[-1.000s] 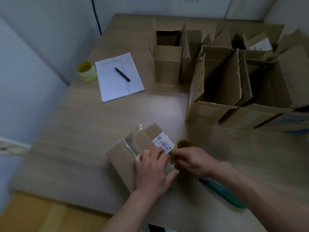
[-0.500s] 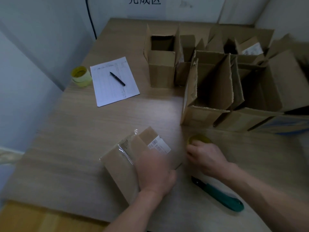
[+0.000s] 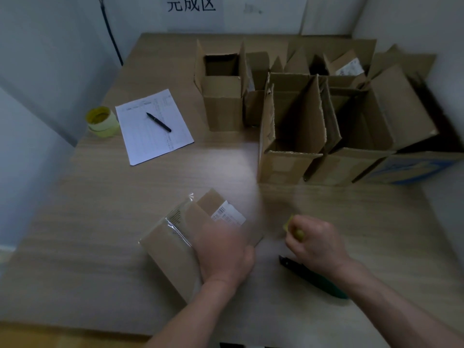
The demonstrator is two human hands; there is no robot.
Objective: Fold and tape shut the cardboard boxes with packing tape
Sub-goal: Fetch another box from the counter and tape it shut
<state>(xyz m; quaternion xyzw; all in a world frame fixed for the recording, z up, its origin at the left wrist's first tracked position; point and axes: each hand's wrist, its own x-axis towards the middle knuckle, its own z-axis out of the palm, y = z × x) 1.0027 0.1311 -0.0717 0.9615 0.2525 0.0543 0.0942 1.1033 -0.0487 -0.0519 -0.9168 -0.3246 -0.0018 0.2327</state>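
Observation:
A closed brown cardboard box (image 3: 173, 254) lies flat on the wooden table (image 3: 100, 217) near the front, with clear tape and a white barcode label on its top. My left hand (image 3: 223, 252) rests on the box's near right part, blurred by motion, fingers spread over the top. To the right, my right hand (image 3: 313, 244) grips a small yellow tape roll (image 3: 292, 228), which is mostly hidden by the fingers. The right hand is clear of the box.
A green-handled box cutter (image 3: 313, 280) lies under my right wrist. Several open cardboard boxes (image 3: 291, 126) stand at the back right. A sheet of paper (image 3: 153, 124) with a black pen (image 3: 158, 121) and a second yellow tape roll (image 3: 101, 119) sit at the left.
My right hand has pulled away from the box to the right, carrying the tape roll. My left hand stays on the box and has slid over its top.

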